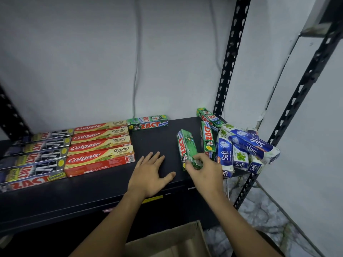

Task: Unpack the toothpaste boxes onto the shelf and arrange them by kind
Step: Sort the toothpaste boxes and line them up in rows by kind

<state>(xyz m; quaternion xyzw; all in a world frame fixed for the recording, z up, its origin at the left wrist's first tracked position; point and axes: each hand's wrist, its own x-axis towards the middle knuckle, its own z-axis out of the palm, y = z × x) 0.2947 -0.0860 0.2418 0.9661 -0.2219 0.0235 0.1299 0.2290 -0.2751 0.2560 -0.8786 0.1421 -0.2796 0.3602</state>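
Green toothpaste box (186, 146) gripped by right hand (206, 171), left hand (150, 173) flat on shelf (78, 196), cardboard carton (168, 242) below, contents hidden

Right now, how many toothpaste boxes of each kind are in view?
black Zact Smokers boxes: 4
red Colgate boxes: 4
green Zact Whitening boxes: 4, one gripped by the right hand
blue-white Safi boxes: at least 6; the pile overlaps
Total: at least 18

Glossy toothpaste boxes (100, 145) on a matt black shelf (74, 193).
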